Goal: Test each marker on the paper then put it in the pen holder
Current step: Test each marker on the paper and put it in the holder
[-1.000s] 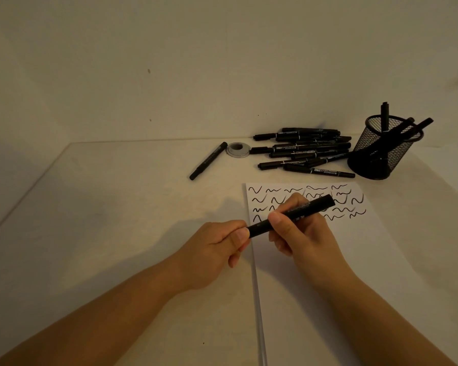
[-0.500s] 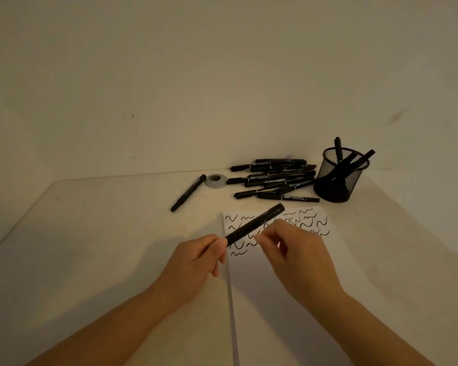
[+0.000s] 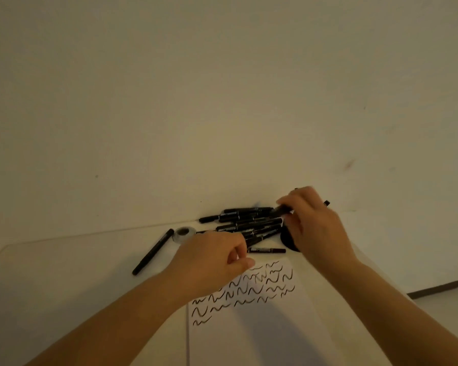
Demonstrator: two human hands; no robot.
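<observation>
My right hand (image 3: 315,228) is shut on a black marker (image 3: 280,210) and holds it over the black mesh pen holder (image 3: 288,240). The hand hides most of the holder; one marker tip (image 3: 326,202) pokes out behind it. My left hand (image 3: 212,257) hovers with curled fingers at the near edge of the pile of black markers (image 3: 249,223), and I see nothing in it. One marker (image 3: 266,250) lies just right of its fingertips. The white paper (image 3: 249,328) with several black squiggles lies under both forearms.
A lone black marker (image 3: 154,250) lies slanted to the left of the pile, next to a small tape roll (image 3: 184,232). The wall stands right behind the pile. The table's right edge drops to the floor, where a dark baseboard (image 3: 439,289) shows.
My right hand has taken the marker from over the paper up to the pen holder. My left hand let go of it and moved forward to the pile. The camera tilted upward.
</observation>
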